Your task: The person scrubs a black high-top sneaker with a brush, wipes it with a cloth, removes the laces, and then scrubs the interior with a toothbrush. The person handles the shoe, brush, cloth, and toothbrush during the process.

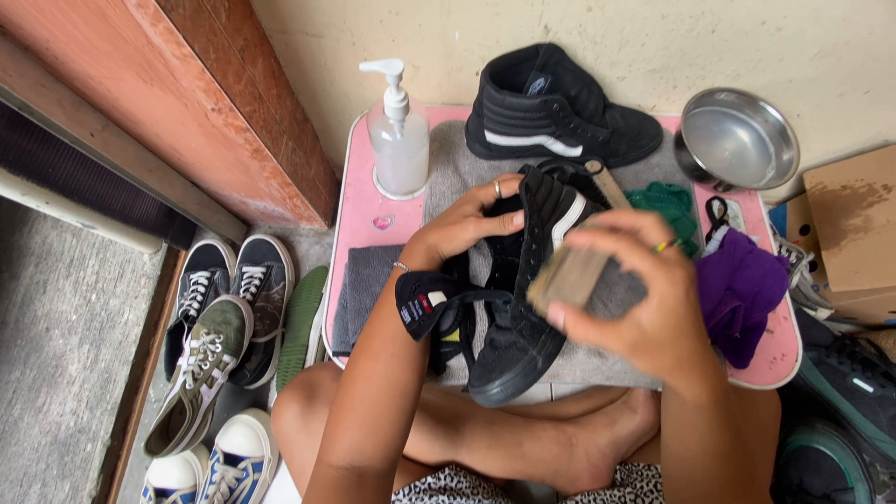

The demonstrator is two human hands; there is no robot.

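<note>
Legs: the person's crossed bare legs (523, 434) are lying nearest the camera, under the front edge of the table.
Right hand: the right hand (644, 299) is closing its fingers around a wooden brush (567, 277), clamped on it, and is pressing it against the side of the shoe.
Left hand: the left hand (467, 222) is gripping the black high-top shoe (518, 308) at its collar, fingers wrapped over the opening, thumb beneath.
Shoe in hand: it is tilting toe-down toward the person, hovering over the grey cloth (611, 294), its tongue (425, 303) folding out to the left.
Table: the small pink table (359, 201) is carrying the cloth, a darker grey towel (362, 280) at its left and a purple rag (742, 289) at its right.
Green cloth: a green cloth (667, 205) is lying just beyond the right hand.
Far row: a clear pump bottle (399, 140), the second black high-top (551, 107) and a steel bowl (737, 138) are standing by the wall.
Floor left: several sneakers (215, 327) are lying on the floor beside the table.
Right edge: a cardboard box (854, 229) is sitting beside the bowl.
</note>
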